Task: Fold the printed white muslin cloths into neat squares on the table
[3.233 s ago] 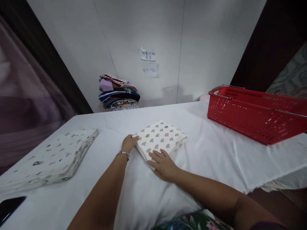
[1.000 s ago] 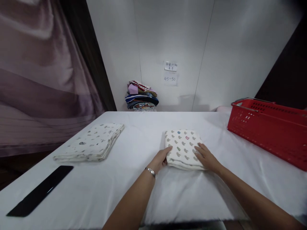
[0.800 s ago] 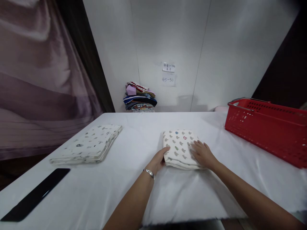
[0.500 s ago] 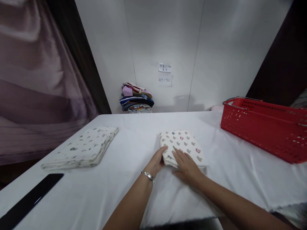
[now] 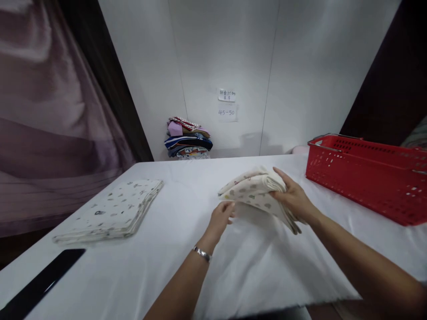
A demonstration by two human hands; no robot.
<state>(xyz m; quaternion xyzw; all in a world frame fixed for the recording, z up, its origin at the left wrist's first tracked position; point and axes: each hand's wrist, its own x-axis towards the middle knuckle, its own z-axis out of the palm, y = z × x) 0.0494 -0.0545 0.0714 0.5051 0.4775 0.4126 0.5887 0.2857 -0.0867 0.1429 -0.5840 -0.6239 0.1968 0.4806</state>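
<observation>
A folded white cloth [image 5: 250, 191] with small grey, red and yellow prints is raised and tilted above the white-covered table, its layers bending over. My right hand [image 5: 292, 195] grips its right edge, thumb on the near side and fingers behind. Just below the cloth's left end is my left hand [image 5: 222, 218], its fingers loosely bent and apart, with nothing seen in them. It wears a silver bracelet [image 5: 202, 254] at the wrist. A larger folded white cloth [image 5: 116, 206] with small prints lies flat at the table's left side.
A red plastic basket [image 5: 360, 178] with metal handles stands at the right. Several folded fabrics form a stack [image 5: 188, 138] at the back by the wall. A black phone-like slab [image 5: 43, 280] rests at the front left. Paper labels [image 5: 227, 112] are on the wall; a pinkish curtain [image 5: 66, 133] hangs left.
The printed cloth has gone from lying flat to being lifted and tilted by my right hand, which moved up and right. My left hand has come off the cloth's near left corner.
</observation>
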